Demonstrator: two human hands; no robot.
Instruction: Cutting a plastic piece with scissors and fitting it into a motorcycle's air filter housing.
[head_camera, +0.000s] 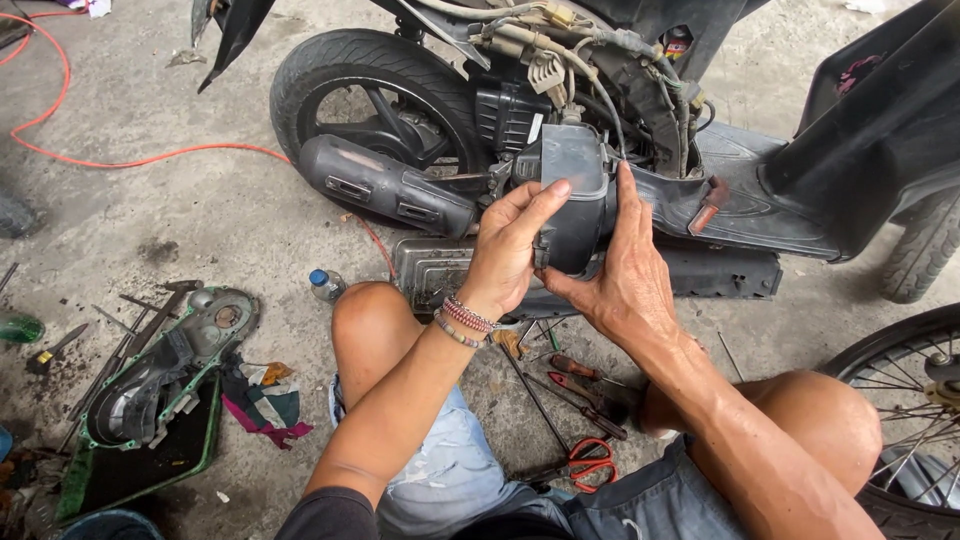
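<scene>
Fingers (545, 195) of the left hand (510, 245) lie pressed together and flat against the near face of a dark plastic housing (572, 160), thumb hooked round its left edge. Right hand (620, 275) clasps the same housing from the other side: index finger straight up along its right edge, thumb pinching in low at the front. I log both hands as gripping it between them.

Housing sits against the engine side of a stripped scooter (760, 190), just right of the rear wheel (370, 95) and above the black exhaust muffler (385, 185). Loose wiring and connectors (550, 45) hang directly over it.

On the concrete floor (150, 210): a grey crankcase cover with green gasket (165, 370) resting in a green tray, well left of my knees. Small bottle with blue cap (325, 285) beside the left knee. Red-handled pliers (590, 462) and screwdrivers (585, 385) between the legs (partly hidden by the forearms). Orange hose (120, 160) runs across the far floor. A spoked wheel (905, 400) stands at right.
</scene>
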